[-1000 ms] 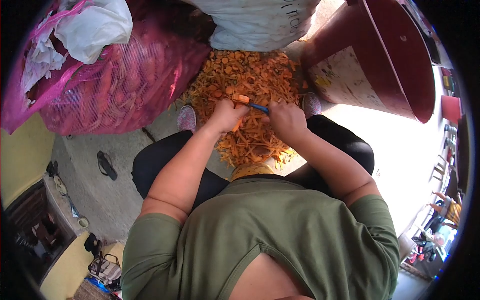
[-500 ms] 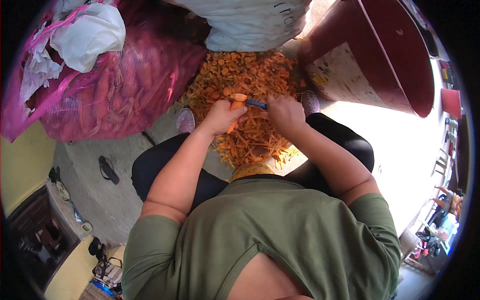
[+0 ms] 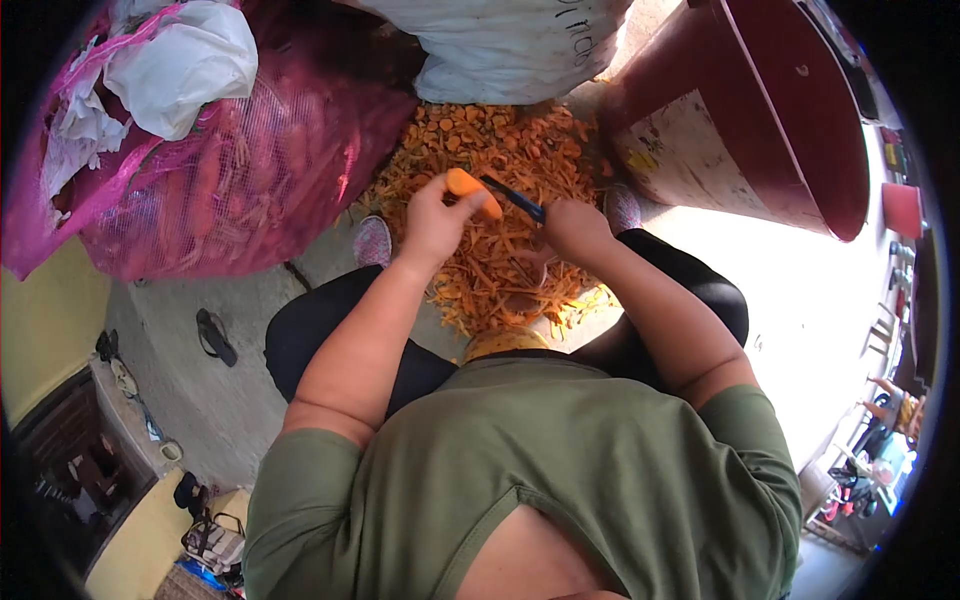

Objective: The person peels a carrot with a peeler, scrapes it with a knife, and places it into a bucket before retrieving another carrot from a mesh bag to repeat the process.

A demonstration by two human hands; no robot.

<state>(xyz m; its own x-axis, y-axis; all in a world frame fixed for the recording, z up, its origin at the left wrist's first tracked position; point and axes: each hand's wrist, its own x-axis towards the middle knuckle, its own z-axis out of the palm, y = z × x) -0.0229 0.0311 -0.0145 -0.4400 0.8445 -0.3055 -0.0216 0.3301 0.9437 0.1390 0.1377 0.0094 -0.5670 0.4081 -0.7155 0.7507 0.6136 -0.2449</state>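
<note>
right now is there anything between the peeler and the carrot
Nothing visible stands between them. The left hand holds the carrot up over the pile of carrot peels. The blue-handled peeler in the right hand has its tip right at the carrot's side.
</note>
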